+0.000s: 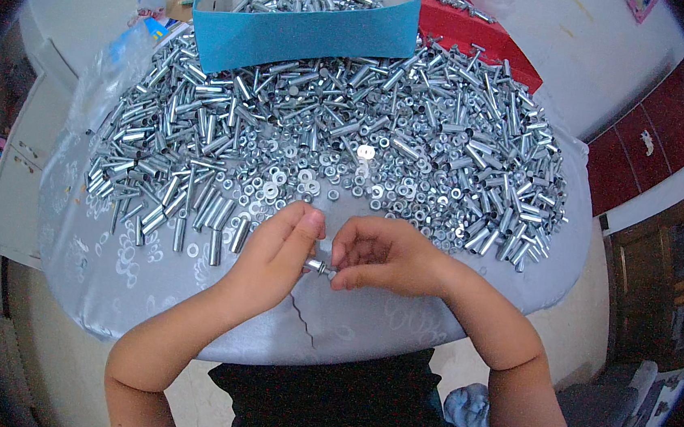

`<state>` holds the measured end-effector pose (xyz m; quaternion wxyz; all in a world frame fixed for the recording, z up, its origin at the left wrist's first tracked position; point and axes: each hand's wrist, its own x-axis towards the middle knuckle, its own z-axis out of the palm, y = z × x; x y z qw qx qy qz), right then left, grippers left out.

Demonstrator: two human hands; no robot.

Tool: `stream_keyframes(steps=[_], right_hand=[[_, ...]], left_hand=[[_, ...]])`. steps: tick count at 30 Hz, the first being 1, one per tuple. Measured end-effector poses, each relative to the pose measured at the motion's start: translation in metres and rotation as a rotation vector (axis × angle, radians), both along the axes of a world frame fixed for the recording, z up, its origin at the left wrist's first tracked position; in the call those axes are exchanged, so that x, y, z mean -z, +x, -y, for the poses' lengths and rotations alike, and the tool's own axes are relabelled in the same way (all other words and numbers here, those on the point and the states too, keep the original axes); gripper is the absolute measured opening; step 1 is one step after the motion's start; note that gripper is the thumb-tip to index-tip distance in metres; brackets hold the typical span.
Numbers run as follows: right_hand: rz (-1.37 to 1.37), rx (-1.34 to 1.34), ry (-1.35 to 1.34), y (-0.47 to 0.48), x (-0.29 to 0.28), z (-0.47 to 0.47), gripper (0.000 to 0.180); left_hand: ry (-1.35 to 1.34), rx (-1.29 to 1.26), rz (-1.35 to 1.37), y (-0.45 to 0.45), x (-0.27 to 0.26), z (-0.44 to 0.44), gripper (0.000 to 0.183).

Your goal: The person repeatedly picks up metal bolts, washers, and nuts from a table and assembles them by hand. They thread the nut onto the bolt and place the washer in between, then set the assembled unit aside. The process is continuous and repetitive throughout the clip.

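Observation:
My left hand (274,253) is closed around a metal sleeve anchor (315,265); most of its length is hidden inside the palm. Its threaded end points right, towards my right hand (390,257). A small hex nut (332,275) sits at that end, between the right thumb and curled fingers. The exact fingertip contact is partly hidden. Behind both hands spreads a heap of loose hex nuts and washers (322,166). Several metal sleeves (215,248) stand or lean beside my left wrist, with a single flat washer (192,250) nearby.
A blue open box (302,39) holding metal bolts stands at the back of the heap. Behind it on the right is a red box (473,36). Sleeves and bolts (503,185) are piled along the right side. A pale patterned cloth (380,333) covers the table.

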<state>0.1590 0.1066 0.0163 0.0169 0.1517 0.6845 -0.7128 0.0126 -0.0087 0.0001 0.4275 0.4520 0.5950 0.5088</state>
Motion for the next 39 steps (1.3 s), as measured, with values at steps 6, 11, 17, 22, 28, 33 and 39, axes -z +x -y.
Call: stream_keyframes(steps=[6,11,17,22,28,33,39], right_hand=[[-0.099,-0.101,0.08,0.003,0.002,0.001,0.021],[-0.072,-0.156,0.059,0.005,0.0,-0.001,0.019],[-0.344,-0.001,0.274,0.005,0.001,0.006,0.024],[-0.528,0.039,0.634,0.0,0.002,0.005,0.034],[-0.49,-0.158,0.69,0.006,0.008,-0.004,0.03],[-0.333,-0.037,0.558,0.008,-0.001,0.002,0.033],[-0.291,0.003,0.366,0.003,-0.003,0.006,0.041]], left_hand=[[0.054,0.147,0.09,0.001,0.0,0.002,0.023],[-0.026,0.21,0.146,0.004,-0.005,0.004,0.023],[0.049,0.081,0.224,0.004,0.008,0.002,0.026],[-0.149,-0.144,0.546,0.003,-0.006,-0.001,0.027],[-0.118,-0.201,0.721,-0.004,-0.016,0.0,0.026],[-0.102,-0.178,0.775,-0.008,-0.014,-0.002,0.025],[-0.319,-0.167,0.668,-0.001,-0.011,-0.003,0.025]])
